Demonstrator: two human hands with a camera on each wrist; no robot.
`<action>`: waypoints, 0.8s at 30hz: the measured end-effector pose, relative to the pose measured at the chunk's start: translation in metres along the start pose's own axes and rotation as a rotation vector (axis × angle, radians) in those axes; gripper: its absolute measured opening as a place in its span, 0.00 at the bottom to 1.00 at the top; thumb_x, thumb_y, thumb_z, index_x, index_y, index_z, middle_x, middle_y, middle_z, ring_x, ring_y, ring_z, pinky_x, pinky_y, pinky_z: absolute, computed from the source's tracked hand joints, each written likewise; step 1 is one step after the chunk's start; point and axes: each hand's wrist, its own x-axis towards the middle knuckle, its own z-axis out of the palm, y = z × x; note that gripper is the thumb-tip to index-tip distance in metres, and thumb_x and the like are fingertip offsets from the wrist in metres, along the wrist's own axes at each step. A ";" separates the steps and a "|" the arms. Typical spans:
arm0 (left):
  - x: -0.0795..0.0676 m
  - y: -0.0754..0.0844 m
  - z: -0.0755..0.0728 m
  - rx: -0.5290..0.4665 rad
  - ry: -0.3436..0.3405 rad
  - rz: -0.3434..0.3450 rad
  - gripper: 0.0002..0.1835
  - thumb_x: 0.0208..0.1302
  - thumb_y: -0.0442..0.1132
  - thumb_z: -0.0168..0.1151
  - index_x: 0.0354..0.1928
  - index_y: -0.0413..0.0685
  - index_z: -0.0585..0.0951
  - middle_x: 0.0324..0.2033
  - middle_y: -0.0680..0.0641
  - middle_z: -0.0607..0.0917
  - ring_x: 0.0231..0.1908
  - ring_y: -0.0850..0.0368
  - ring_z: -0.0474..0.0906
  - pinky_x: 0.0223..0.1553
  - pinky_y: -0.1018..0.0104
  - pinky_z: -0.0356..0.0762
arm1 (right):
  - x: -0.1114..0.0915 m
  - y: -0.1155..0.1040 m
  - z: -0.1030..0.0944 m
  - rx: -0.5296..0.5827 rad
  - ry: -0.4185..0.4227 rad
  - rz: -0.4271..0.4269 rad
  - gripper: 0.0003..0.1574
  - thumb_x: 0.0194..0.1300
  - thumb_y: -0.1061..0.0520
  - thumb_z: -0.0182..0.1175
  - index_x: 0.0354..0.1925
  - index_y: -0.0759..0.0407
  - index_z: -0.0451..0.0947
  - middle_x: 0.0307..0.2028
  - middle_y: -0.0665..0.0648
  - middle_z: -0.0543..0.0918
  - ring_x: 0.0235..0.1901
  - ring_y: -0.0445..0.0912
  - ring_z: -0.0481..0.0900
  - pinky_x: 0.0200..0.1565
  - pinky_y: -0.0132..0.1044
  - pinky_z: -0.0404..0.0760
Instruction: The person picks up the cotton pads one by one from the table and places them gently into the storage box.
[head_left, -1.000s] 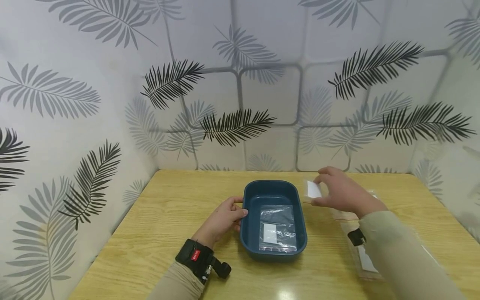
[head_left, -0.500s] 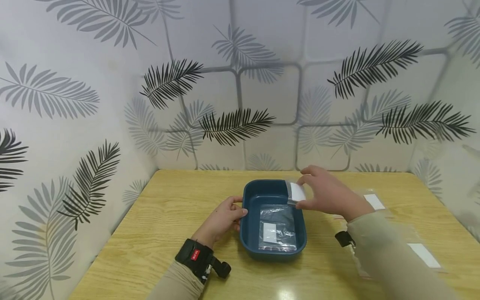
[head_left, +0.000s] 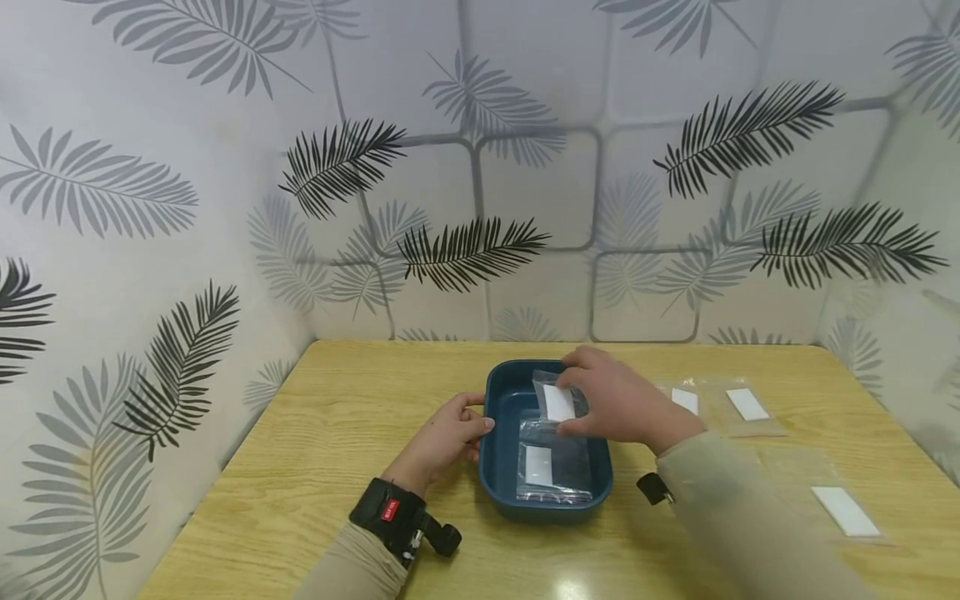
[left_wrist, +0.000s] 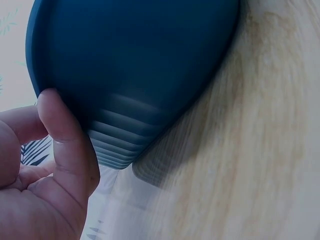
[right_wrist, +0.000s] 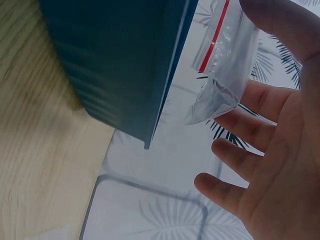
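Observation:
A dark blue plastic box (head_left: 547, 513) with rounded corners stands on the table, seen in all three views. My left hand (head_left: 442, 440) holds its left side, the thumb (left_wrist: 62, 125) at the rim. Over the far part of the box, my right hand (head_left: 618, 400) pinches a small clear zip-lock bag (head_left: 556, 402) with a white piece inside between thumb and fingers. A red seal line (right_wrist: 215, 37) shows on this bag in the right wrist view. Inside the box lies another clear zip-lock bag (head_left: 570, 475), also with a white rectangle in it.
To the right, several more clear bags with white pieces lie on the wooden table (head_left: 352, 392): one bag (head_left: 747, 405) towards the back, another bag (head_left: 846, 511) nearer me, partly beside my right sleeve (head_left: 742, 500). A leaf-patterned wall (head_left: 540, 192) rises behind the table.
My right hand has carried the zip-lock bag leftward from beside the box, across its right rim, to over its inside. The left hand and the box have stayed put.

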 end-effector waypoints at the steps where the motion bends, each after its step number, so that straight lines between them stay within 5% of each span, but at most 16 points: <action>1: 0.000 0.000 0.000 0.000 0.000 0.000 0.28 0.74 0.36 0.59 0.72 0.40 0.65 0.35 0.43 0.79 0.28 0.56 0.76 0.27 0.66 0.78 | 0.001 -0.002 0.001 -0.010 -0.003 -0.003 0.38 0.51 0.37 0.77 0.52 0.58 0.83 0.64 0.63 0.73 0.64 0.59 0.69 0.63 0.54 0.71; 24: 0.001 -0.002 -0.002 -0.009 -0.015 0.002 0.29 0.73 0.36 0.60 0.72 0.40 0.65 0.35 0.43 0.80 0.28 0.56 0.77 0.27 0.66 0.79 | 0.011 -0.015 0.017 -0.078 -0.090 0.031 0.41 0.51 0.30 0.74 0.54 0.53 0.83 0.68 0.61 0.70 0.70 0.60 0.63 0.65 0.60 0.66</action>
